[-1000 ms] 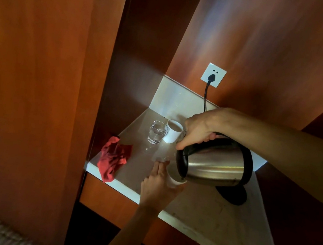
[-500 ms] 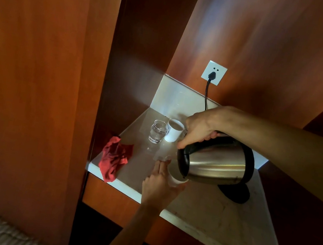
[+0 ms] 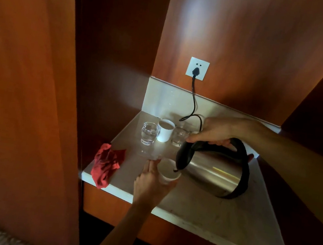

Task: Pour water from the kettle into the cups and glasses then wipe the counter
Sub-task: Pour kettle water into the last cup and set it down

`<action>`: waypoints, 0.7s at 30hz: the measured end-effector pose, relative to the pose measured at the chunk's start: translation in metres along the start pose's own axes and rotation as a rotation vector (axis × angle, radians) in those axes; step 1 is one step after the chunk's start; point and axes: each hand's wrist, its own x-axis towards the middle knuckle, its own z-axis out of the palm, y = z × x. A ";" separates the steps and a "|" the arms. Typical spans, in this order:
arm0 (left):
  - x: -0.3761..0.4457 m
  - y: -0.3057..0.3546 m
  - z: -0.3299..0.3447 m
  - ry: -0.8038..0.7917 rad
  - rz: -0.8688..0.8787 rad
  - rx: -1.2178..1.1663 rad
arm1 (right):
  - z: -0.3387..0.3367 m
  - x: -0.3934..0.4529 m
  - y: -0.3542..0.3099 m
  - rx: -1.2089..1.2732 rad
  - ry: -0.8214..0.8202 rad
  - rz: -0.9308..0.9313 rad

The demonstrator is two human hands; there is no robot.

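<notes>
My right hand (image 3: 215, 131) grips the black handle of a steel kettle (image 3: 214, 172), tilted left with its spout over a white paper cup (image 3: 167, 172). My left hand (image 3: 151, 183) is wrapped around that cup near the counter's front edge. Farther back stand a clear glass (image 3: 149, 133) holding water, a second white cup (image 3: 165, 130) and another glass (image 3: 179, 135). A crumpled red cloth (image 3: 107, 165) lies on the counter's front left corner, partly hanging over the edge.
The pale stone counter (image 3: 215, 216) is a narrow nook between dark wooden walls. A white wall socket (image 3: 197, 68) holds a black plug, and its cord (image 3: 193, 106) runs down behind the cups. Carpet shows at bottom left.
The kettle has tipped back a little and shifted right, uncovering the cup's mouth and the second glass behind. My view has moved; both hands keep their grips.
</notes>
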 end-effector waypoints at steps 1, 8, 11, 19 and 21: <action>0.000 0.000 0.000 0.012 0.005 0.003 | 0.005 -0.004 0.011 0.044 0.016 0.004; 0.003 0.004 -0.007 -0.050 0.033 -0.030 | 0.056 -0.018 0.075 0.456 0.240 0.004; 0.010 0.012 -0.012 -0.024 0.017 -0.026 | 0.075 -0.017 0.094 0.655 0.335 0.047; 0.061 0.060 -0.036 0.138 0.001 -0.048 | 0.082 -0.035 0.114 1.094 0.488 0.015; 0.073 0.070 -0.038 0.134 0.003 0.008 | 0.079 -0.038 0.111 1.140 0.537 0.001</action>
